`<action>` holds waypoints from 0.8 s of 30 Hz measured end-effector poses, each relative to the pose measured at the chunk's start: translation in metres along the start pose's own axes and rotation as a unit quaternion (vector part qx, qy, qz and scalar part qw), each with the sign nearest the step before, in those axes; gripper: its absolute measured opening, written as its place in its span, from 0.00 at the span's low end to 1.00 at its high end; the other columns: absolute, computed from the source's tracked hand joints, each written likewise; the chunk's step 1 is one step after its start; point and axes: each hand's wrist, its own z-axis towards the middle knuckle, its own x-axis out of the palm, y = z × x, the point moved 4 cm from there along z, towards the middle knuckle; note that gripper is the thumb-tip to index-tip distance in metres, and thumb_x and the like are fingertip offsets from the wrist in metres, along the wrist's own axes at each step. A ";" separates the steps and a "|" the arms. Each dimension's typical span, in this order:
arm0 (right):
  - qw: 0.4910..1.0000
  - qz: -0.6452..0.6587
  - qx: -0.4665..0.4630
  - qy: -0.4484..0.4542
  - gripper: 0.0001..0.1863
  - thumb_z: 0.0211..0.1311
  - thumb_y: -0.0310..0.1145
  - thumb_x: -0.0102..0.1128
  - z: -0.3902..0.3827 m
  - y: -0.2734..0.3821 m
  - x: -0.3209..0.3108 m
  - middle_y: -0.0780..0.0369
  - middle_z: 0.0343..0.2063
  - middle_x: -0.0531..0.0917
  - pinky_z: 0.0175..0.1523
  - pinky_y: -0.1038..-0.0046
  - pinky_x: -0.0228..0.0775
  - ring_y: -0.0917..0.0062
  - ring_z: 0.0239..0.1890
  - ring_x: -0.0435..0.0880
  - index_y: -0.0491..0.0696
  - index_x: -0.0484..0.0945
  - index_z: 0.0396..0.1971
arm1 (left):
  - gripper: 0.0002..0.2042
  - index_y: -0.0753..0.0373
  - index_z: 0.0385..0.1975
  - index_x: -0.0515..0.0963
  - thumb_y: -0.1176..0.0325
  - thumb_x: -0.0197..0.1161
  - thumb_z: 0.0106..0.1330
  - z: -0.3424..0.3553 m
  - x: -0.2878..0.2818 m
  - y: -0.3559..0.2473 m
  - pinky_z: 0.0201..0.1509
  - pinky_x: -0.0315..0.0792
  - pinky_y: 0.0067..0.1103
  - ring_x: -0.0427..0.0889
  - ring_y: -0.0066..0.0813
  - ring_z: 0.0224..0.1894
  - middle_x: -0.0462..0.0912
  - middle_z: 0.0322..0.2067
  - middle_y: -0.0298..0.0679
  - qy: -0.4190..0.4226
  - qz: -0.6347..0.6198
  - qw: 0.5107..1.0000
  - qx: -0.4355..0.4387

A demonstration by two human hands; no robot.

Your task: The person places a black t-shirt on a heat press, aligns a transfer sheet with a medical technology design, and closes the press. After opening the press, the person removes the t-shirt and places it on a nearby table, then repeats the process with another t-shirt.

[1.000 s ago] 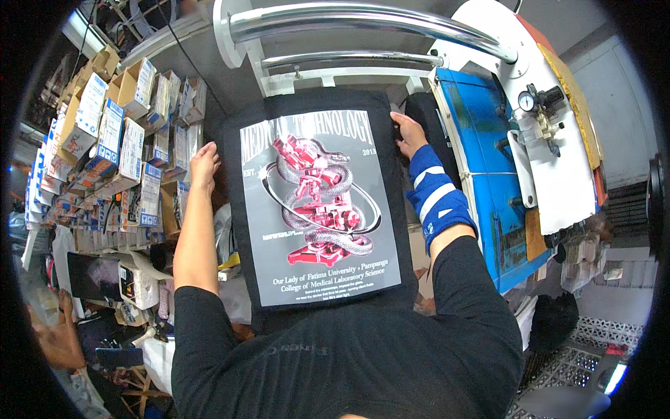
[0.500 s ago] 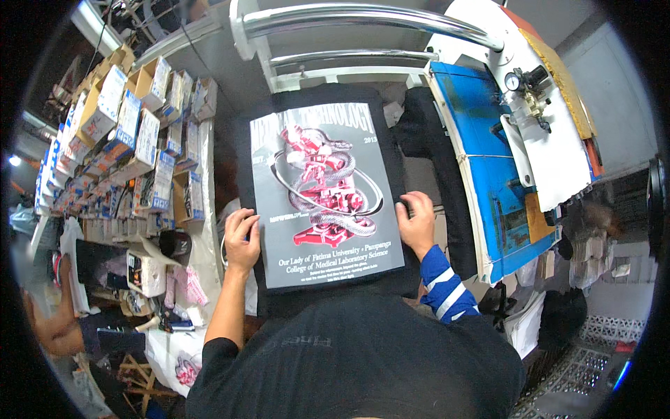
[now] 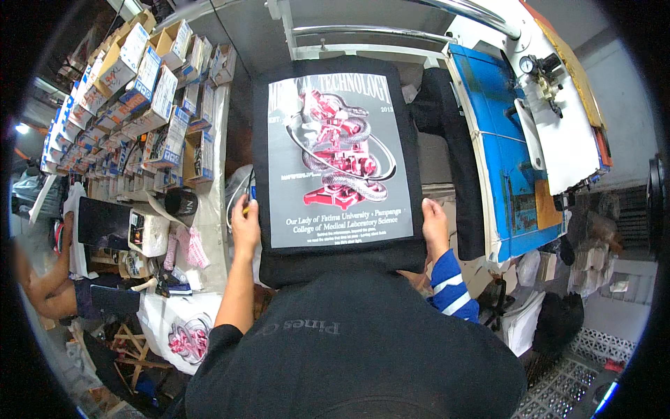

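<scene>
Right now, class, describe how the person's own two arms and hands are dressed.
The left hand is bare, and its forearm is uncovered up to a short black sleeve. The right hand is also bare, without a glove, but its forearm wears a blue sleeve with white stripes. No rings or watch are visible.

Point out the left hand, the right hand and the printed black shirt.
left hand [image 3: 245, 222], head view, back of hand.
right hand [image 3: 434, 225], head view, back of hand.
printed black shirt [image 3: 333, 157], head view, middle of print.

Left hand [image 3: 246, 225] and right hand [image 3: 434, 225] raised level, fingers curled in a grip
</scene>
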 end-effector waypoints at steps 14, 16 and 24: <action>0.921 0.304 0.175 0.167 0.03 0.70 0.28 0.63 0.030 -0.022 -0.038 0.60 0.40 0.87 0.54 0.70 0.78 0.73 0.43 0.86 0.44 0.81 0.38 | 0.12 0.58 0.49 0.75 0.69 0.67 0.70 -0.014 -0.034 0.051 0.51 0.76 0.24 0.83 0.24 0.43 0.84 0.43 0.33 0.270 -0.397 0.842 -0.246; 0.926 0.286 0.150 0.196 0.09 0.70 0.28 0.64 0.027 -0.023 -0.041 0.61 0.42 0.87 0.55 0.72 0.75 0.75 0.44 0.85 0.42 0.81 0.45 | 0.20 0.63 0.57 0.74 0.67 0.69 0.68 -0.016 -0.043 0.056 0.50 0.73 0.21 0.82 0.23 0.43 0.84 0.45 0.34 0.231 -0.304 0.894 -0.233; 0.996 0.018 0.043 0.076 0.14 0.67 0.34 0.67 0.009 0.004 -0.048 0.62 0.43 0.88 0.50 0.72 0.76 0.75 0.43 0.86 0.42 0.85 0.47 | 0.17 0.66 0.57 0.74 0.74 0.66 0.70 -0.015 -0.042 0.065 0.44 0.75 0.17 0.82 0.20 0.41 0.84 0.44 0.35 0.166 -0.347 0.901 -0.198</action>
